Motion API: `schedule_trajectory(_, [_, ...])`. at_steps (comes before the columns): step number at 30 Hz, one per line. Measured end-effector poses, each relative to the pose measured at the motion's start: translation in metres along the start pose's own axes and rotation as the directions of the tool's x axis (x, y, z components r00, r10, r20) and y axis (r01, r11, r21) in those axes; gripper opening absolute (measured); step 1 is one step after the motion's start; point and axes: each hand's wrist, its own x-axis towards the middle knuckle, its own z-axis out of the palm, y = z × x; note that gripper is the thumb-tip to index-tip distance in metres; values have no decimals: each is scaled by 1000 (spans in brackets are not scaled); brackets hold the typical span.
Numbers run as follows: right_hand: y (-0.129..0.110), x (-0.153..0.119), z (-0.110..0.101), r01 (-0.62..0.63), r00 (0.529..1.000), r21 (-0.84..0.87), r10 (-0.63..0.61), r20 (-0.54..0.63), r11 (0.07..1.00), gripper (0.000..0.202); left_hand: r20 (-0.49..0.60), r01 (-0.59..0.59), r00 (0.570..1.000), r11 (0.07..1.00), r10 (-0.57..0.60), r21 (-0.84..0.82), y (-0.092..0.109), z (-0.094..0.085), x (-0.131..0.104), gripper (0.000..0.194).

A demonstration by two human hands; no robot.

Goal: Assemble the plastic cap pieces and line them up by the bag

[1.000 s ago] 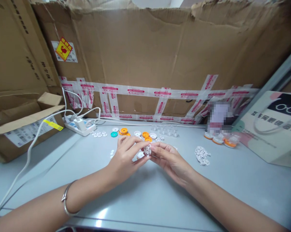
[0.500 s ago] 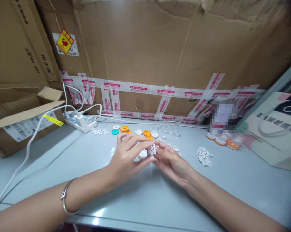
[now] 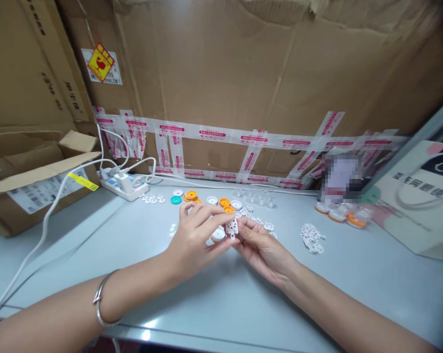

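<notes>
Between my two hands, above the middle of the grey table, is a small white perforated plastic piece (image 3: 232,228). My left hand (image 3: 195,235) grips it from the left, with fingertips at its top and the thumb at its lower edge. The fingers of my right hand (image 3: 261,245) pinch its right side. Just behind lie orange discs (image 3: 224,202), white discs (image 3: 236,205) and more white perforated pieces (image 3: 268,226). Part of a white disc (image 3: 218,234) shows between my left fingers and thumb. A teal disc (image 3: 176,200) lies farther left.
Small white parts (image 3: 153,199) lie near a power strip (image 3: 127,189) with white cables. An open carton (image 3: 40,181) stands left. White perforated pieces (image 3: 311,239), orange-based clear parts (image 3: 355,220) and a printed box (image 3: 420,206) are right. Clear parts (image 3: 260,197) sit before a large carton (image 3: 214,73).
The view has shifted very slightly. Both hands stay almost in place around the white piece.
</notes>
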Motion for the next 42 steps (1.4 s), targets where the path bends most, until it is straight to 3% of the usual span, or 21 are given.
schedule_trajectory(11, [2,-1,11,77,985,-120,-95,-146,990,20,52,69,996,998,-69,-1,-4,9,-4,23])
schedule_trajectory(15, [-1,0,11,112,973,-137,-137,-188,984,20,93,90,992,995,-86,-41,-10,9,-3,40])
schedule_trajectory(18, [-5,2,6,117,970,-148,-145,-194,982,21,201,119,975,989,-99,-90,-19,3,2,49])
schedule_trajectory(20, [-8,4,0,144,969,-161,-172,-176,976,23,334,156,936,982,-112,-106,-28,-2,4,54])
schedule_trajectory(23, [-12,8,-9,199,955,-198,-236,-182,960,34,558,245,813,967,-163,-75,-42,-5,4,65])
schedule_trajectory(25, [-13,11,-14,200,948,-247,-251,-197,948,35,638,296,745,954,-195,-54,-47,-2,0,63])
schedule_trajectory(27, [-12,12,-16,185,945,-301,-253,-207,936,33,662,325,721,943,-203,-65,-49,2,-2,53])
schedule_trajectory(33, [-1,19,-23,200,930,-547,-333,-154,813,27,620,339,754,937,-217,-85,-43,16,-5,27])
schedule_trajectory(37, [4,26,-31,242,925,-737,-380,-22,631,21,576,352,782,931,-237,-95,-42,21,-7,25])
schedule_trajectory(42, [4,24,-31,229,946,-855,-315,82,465,15,570,354,785,931,-243,-91,-44,24,-10,24])
